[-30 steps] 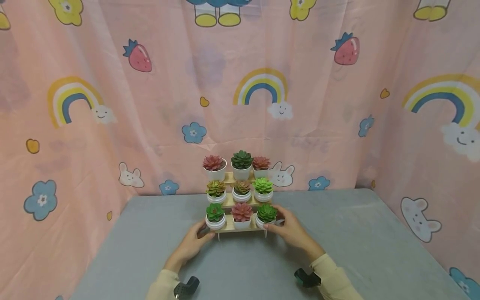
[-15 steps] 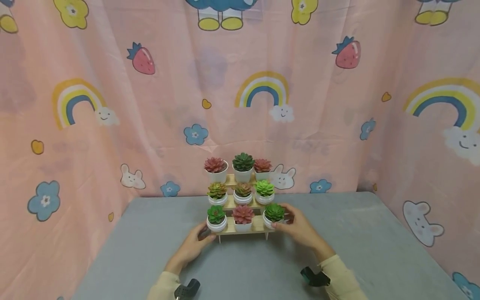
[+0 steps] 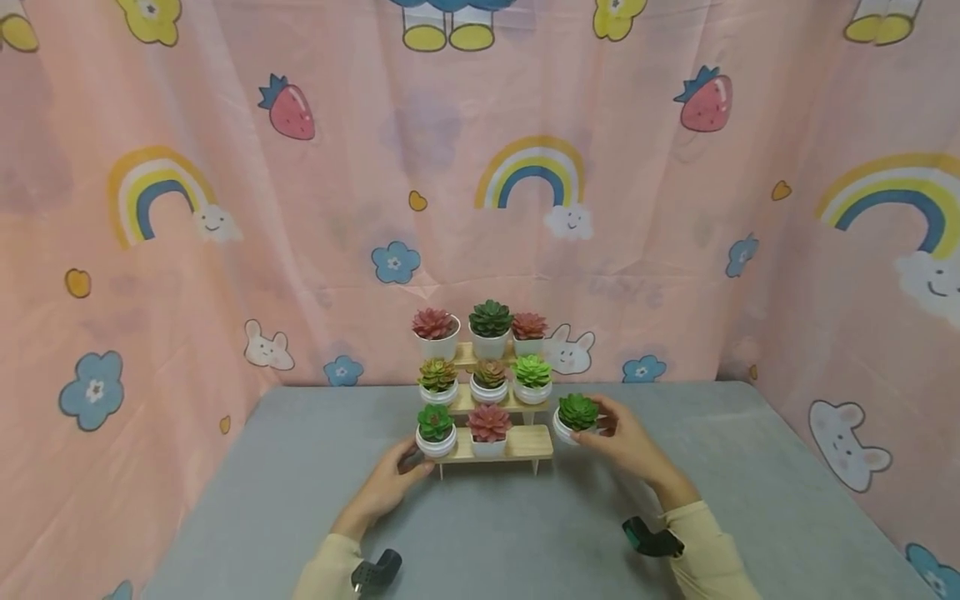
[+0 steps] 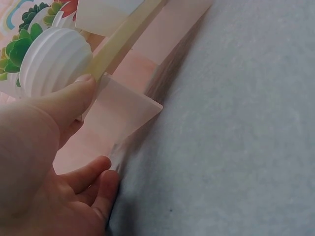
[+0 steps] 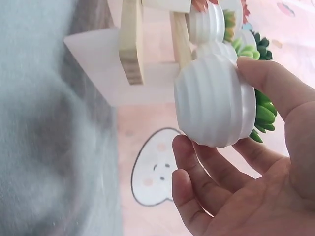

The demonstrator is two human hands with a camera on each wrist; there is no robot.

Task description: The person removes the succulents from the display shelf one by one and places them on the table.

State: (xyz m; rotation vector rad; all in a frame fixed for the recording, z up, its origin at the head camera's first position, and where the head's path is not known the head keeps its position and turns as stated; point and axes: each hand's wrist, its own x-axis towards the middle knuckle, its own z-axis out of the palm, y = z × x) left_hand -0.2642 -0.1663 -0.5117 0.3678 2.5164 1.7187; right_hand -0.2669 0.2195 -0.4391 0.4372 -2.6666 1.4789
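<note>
A wooden tiered plant stand (image 3: pixel 528 442) on white supports bears several small white pots of artificial succulents. To the right of its lowest tier, my right hand (image 3: pixel 626 437) pinches a ribbed white pot (image 5: pixel 214 101) with a green succulent (image 3: pixel 578 411), thumb on one side and fingers on the other. The pot is off the tier and above the table. At the stand's left end, my left hand (image 3: pixel 386 482) grips the lowest tier, its thumb (image 4: pixel 78 93) at the board's edge close against another ribbed pot (image 4: pixel 56 61) with a green succulent (image 3: pixel 435 422).
The stand is on a grey table (image 3: pixel 480 533) near its back edge. A pink patterned curtain (image 3: pixel 337 208) hangs behind and along the sides. A pot with a pink succulent (image 3: pixel 489 422) stands mid-tier; the middle and top tiers hold more pots. Dark wrist devices (image 3: pixel 652 537) sit at both cuffs.
My right hand has moved the green succulent's pot off the lowest tier's right end and out to the right. The bare board there now shows. My left hand has stayed in place.
</note>
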